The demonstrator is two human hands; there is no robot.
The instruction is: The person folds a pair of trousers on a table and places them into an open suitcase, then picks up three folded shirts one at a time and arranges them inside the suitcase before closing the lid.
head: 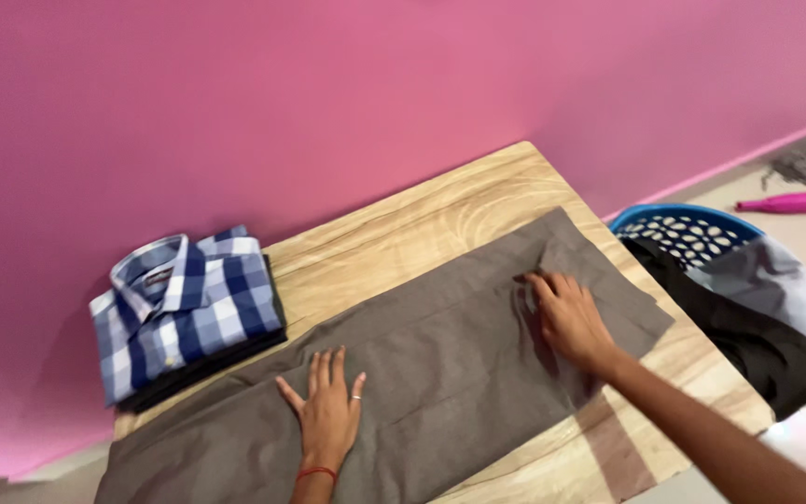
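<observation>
Found left hand [326, 411] and right hand [566, 317] pressed flat, fingers spread, grasping nothing, on grey-brown trousers [440, 373] across wooden table [440, 215].

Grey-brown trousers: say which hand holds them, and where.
Neither grips them. The left hand presses flat mid-length on the trousers; the right hand lies on them nearer one end.

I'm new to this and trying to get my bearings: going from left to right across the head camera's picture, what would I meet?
Folded blue checked shirt → left hand, flat on the grey-brown cloth → right hand, also on that cloth → blue laundry basket with dark clothes → pink stick on the floor.
</observation>
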